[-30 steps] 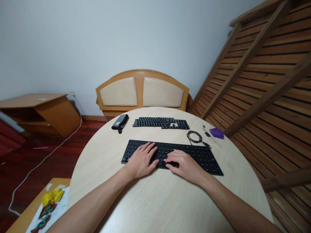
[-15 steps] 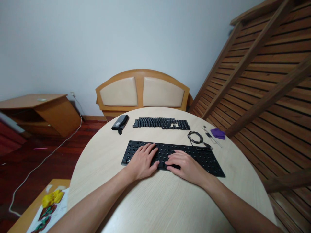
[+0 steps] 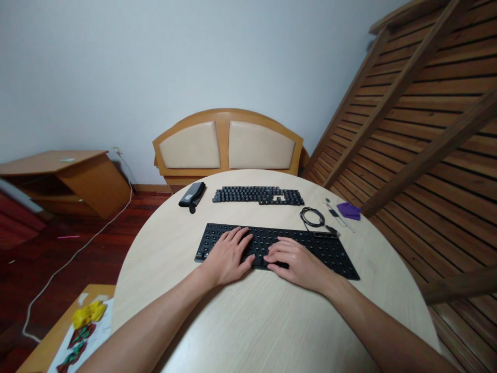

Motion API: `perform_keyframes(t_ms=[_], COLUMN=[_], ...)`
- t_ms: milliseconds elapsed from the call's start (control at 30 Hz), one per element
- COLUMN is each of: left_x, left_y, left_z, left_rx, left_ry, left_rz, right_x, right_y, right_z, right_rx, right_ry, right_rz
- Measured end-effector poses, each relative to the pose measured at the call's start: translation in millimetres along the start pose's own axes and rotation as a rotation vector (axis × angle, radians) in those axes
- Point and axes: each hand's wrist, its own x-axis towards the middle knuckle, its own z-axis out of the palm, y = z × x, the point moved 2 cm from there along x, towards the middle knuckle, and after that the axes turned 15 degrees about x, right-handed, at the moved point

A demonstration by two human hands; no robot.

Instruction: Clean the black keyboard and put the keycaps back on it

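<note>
A black keyboard base (image 3: pixel 334 259) lies on the round table, its key positions mostly without caps. My left hand (image 3: pixel 229 256) rests over its left and middle part, fingers spread flat and thumb out to the side. Over the lower middle is my right hand (image 3: pixel 295 261), fingers bent and thumb apart from them. Its fingertips touch the base near the front edge; no object shows between them. Beyond the base, loose black keycaps (image 3: pixel 243 194) are laid out in keyboard order, with a gap toward the right. A coiled black cable (image 3: pixel 311 217) lies behind the base.
A dark folded pouch (image 3: pixel 192 195) sits at the table's back left. Toward the right edge are a purple cloth (image 3: pixel 348 210) and some thin tools (image 3: pixel 337 215). A headboard (image 3: pixel 227 140) stands behind the table (image 3: pixel 248 321), and wooden slats (image 3: pixel 407 140) lean at right.
The view has shifted very slightly. Both hands stay in nearly the same place on the keyboard base.
</note>
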Motion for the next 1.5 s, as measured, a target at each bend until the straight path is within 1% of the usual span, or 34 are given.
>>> perform_keyframes(t_ms=[433,667,933,1033,1233,1400,1500], left_x=[-0.4,-0.8,-0.8,-0.2,0.9,0.1,-0.1], left_y=[1.0,0.0,1.3,2.0,5.6,6.8,6.4], left_z=[-0.8,0.5,-1.1,0.5,0.5,1.2,2.7], left_rx=[0.006,-0.001,-0.013,-0.011,0.025,0.032,0.027], left_ry=[-0.033,-0.018,-0.011,0.001,-0.014,-0.027,-0.015], left_rz=[-0.007,-0.009,-0.013,-0.018,-0.029,-0.037,-0.037], right_x=[4.7,4.9,8.1,9.0,9.4,9.6,9.4], right_y=[-4.8,-3.5,-6.1,-8.7,-14.4,-14.4,-13.9], right_z=[1.0,2.6,4.0,4.4,2.5,2.0,2.0], right_rx=[-0.052,-0.066,-0.072,-0.076,-0.06,-0.086,-0.112], right_ry=[0.035,0.025,-0.018,-0.017,-0.01,-0.054,-0.059], right_rz=[-0.005,-0.027,0.064,0.084,0.152,0.145,0.131])
